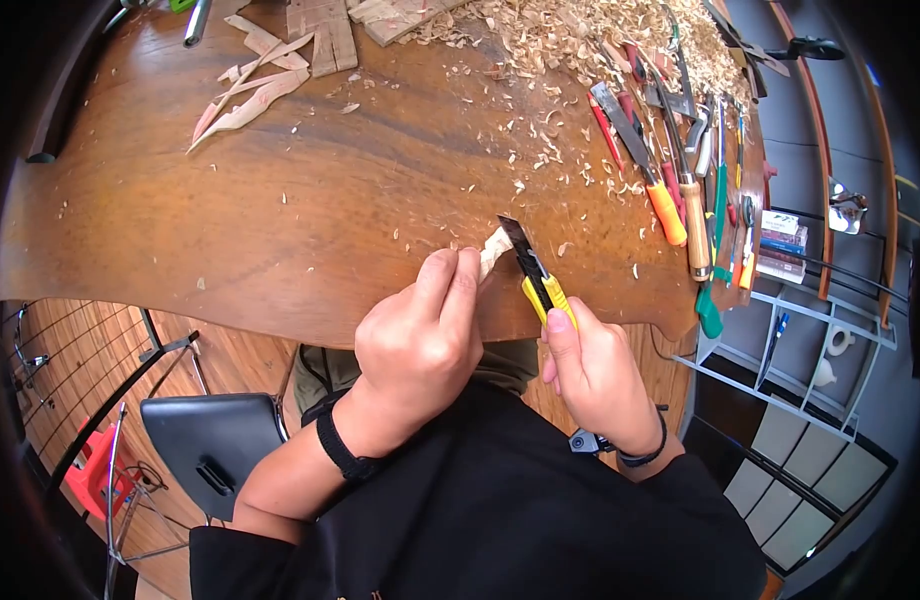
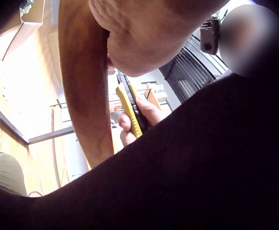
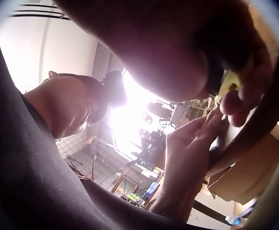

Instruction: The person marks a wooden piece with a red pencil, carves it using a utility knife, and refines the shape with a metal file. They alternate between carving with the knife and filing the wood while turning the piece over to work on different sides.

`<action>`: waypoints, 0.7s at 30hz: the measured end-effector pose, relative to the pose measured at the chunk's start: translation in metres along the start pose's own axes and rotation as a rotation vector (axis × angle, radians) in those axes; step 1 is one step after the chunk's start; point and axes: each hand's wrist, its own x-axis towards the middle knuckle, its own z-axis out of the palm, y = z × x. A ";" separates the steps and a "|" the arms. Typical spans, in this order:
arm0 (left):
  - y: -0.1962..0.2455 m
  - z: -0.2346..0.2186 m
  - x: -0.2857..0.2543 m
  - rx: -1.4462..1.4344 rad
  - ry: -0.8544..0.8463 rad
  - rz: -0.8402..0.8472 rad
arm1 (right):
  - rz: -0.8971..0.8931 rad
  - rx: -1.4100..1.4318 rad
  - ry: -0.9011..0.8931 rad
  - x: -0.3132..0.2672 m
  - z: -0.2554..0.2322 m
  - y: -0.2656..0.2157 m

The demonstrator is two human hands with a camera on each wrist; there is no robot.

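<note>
Near the table's front edge, my left hand pinches a small pale piece of wood whose carved end sticks out past the fingertips. My right hand grips a yellow and black utility knife, thumb along its handle. The knife's dark blade is extended and lies beside the wood's exposed end; whether they touch I cannot tell. The left wrist view shows the knife in the right hand. In the right wrist view the left hand is fingers-up close to the right hand.
Wood shavings heap at the table's back right. Chisels and other tools, one with an orange handle, lie at the right. Thin wooden cutouts lie at the back left. A black chair stands left of the body.
</note>
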 end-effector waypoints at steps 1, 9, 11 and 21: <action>0.001 -0.001 0.000 0.006 -0.014 -0.011 | 0.062 0.042 -0.024 0.001 -0.001 -0.003; 0.002 0.003 -0.003 0.042 0.003 -0.005 | 0.123 0.313 -0.118 0.006 0.000 0.007; 0.002 0.004 -0.004 0.041 -0.002 -0.029 | 0.138 0.392 -0.152 0.007 0.001 0.013; 0.003 0.003 -0.003 0.030 0.013 -0.029 | 0.059 0.407 -0.064 -0.005 0.010 0.026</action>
